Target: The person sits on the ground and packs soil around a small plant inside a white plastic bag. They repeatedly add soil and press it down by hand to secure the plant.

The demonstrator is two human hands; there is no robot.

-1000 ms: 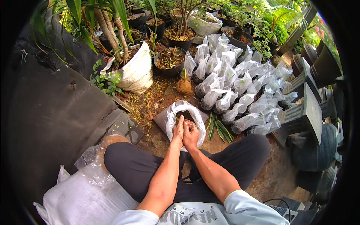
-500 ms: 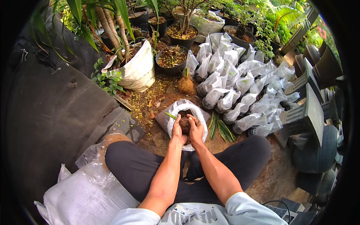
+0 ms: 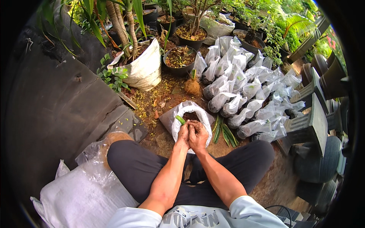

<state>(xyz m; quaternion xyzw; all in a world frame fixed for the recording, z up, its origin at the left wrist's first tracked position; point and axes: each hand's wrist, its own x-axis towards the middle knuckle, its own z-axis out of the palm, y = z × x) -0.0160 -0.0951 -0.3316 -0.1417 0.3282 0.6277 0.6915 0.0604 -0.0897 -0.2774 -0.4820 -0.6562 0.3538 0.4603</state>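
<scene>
Over the mouth of a white plastic bag (image 3: 175, 129) of dark brown soil (image 3: 191, 116), my left hand (image 3: 183, 135) and my right hand (image 3: 199, 136) are pressed together, soiled and with fingers closed. They wrap round a soil clump that they now hide almost wholly. A short green leaf cutting (image 3: 180, 120) sticks out at the upper left of my fingers; its lower end is out of sight. The bag stands upright on the ground between my crossed legs, its rim folded open. Several long green leaves (image 3: 225, 133) lie just right of it.
Rows of clear plastic bags (image 3: 237, 85) stand at the right. A fibrous brown ball (image 3: 192, 86) with a green shoot sits beyond my hands. A white sack planter (image 3: 142, 70) and black pots (image 3: 179, 60) are farther back. Grey planters (image 3: 310, 121) lie far right, a white sack (image 3: 85, 195) near left.
My hands have closed together over the soil clump, which showed between them before. The leaf cutting now shows more upright and nearer my fingertips. The view has shifted slightly.
</scene>
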